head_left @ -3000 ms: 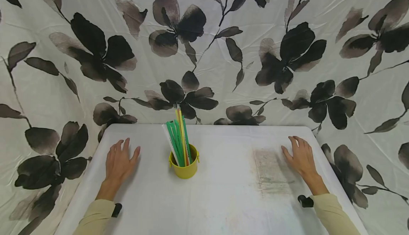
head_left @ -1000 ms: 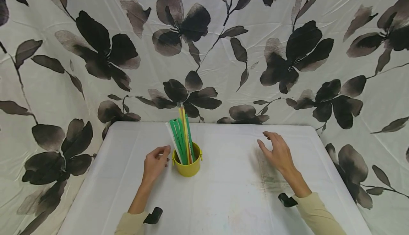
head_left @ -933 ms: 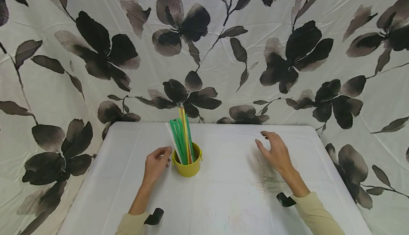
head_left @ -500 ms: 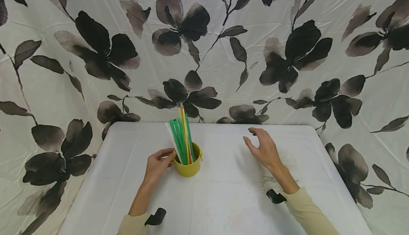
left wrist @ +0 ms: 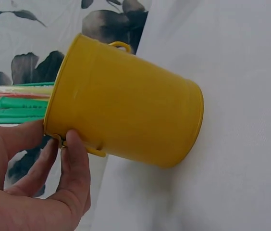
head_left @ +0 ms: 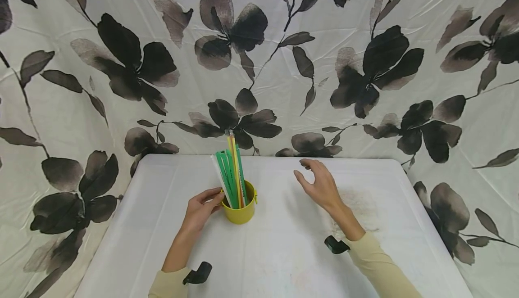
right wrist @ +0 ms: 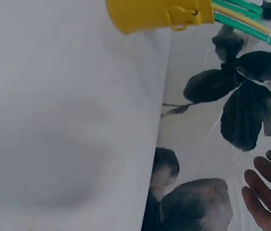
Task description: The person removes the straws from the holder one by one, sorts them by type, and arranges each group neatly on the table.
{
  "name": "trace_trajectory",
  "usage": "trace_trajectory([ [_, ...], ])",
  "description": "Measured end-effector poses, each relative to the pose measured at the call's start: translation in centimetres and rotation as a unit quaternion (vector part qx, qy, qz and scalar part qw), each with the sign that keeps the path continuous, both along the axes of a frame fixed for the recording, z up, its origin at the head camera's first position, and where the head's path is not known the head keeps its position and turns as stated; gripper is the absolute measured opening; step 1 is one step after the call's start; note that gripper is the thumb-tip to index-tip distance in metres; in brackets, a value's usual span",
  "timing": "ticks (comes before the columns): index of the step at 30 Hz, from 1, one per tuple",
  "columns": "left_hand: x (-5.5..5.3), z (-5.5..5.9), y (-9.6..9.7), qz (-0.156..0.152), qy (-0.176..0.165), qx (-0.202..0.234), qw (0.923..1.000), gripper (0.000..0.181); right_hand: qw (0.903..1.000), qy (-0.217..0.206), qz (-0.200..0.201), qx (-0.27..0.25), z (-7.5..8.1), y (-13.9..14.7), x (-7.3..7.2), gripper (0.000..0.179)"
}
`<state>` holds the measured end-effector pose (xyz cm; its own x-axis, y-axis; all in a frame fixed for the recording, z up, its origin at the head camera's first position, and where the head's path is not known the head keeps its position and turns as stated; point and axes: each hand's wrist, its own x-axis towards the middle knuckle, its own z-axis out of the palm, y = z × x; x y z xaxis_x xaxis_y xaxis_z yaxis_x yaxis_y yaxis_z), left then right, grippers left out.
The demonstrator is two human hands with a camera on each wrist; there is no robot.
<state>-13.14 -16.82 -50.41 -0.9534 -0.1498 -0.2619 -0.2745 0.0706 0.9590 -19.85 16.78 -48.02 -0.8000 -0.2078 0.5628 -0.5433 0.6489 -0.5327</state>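
A small yellow metal bucket [head_left: 239, 216] with side handles stands upright on the white table. Long thin green, yellow and white sticks [head_left: 229, 172] lean in it; their exact kind is unclear. At its left side my left hand [head_left: 198, 212] pinches the rim by the handle, as the left wrist view shows with thumb and fingers on the yellow bucket [left wrist: 126, 101]. My right hand [head_left: 323, 187] hovers to the right of the bucket, fingers spread and loosely bent, holding nothing. In the right wrist view its fingers [right wrist: 265, 187] are apart from the bucket [right wrist: 159, 14].
The white table [head_left: 275, 253] ends at a back edge against a floral cloth backdrop [head_left: 300, 86]. A brownish smudged patch [head_left: 361, 205] marks the tabletop beneath the right forearm. A black wrist device [head_left: 198, 273] sits on each arm.
My left hand has come in from the left side and taken hold of the bucket's rim. My right hand has moved left toward the bucket, which stays in place.
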Motion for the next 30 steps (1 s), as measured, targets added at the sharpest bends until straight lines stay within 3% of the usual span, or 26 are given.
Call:
trace_trajectory([
  [11,0.0,0.2,-0.2,-0.013,-0.012,0.046,0.9988,0.044,0.9953,-0.06,0.053,-0.054,0.9,-3.6,-0.8,0.032],
  [21,-0.1,0.3,-0.6,-0.013,-0.022,0.067,0.9974,0.044,0.974,-0.141,0.112,-0.138,1.6,-7.7,-0.8,0.035],
  [30,-0.2,0.2,-0.3,-0.017,-0.021,0.072,0.997,0.043,0.9569,-0.192,0.128,-0.176,1.3,-9.9,-1.1,0.036],
])
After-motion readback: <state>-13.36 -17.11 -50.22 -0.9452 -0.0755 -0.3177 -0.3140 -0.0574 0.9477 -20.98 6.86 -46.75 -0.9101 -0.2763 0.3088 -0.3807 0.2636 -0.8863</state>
